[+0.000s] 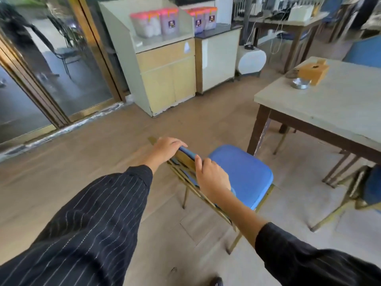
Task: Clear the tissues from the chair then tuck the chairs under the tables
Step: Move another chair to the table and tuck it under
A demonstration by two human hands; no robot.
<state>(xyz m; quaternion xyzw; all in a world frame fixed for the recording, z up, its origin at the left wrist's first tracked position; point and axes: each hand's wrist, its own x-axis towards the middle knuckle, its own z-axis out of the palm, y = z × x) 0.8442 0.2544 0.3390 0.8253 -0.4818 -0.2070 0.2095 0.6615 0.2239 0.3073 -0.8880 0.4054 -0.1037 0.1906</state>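
Note:
A chair with a blue padded seat and a gold metal frame stands on the floor in front of me, its seat facing the near corner of a grey-topped table. My left hand grips the left end of the chair's backrest top. My right hand grips the same backrest further right. The seat is bare; I see no tissues on it. The seat's front edge lies just short of the table's dark corner leg.
A second blue chair stands partly under the table at the right edge. On the table sit a wooden tissue box and a metal ashtray. Cream cabinets line the far wall. Glass doors are at left.

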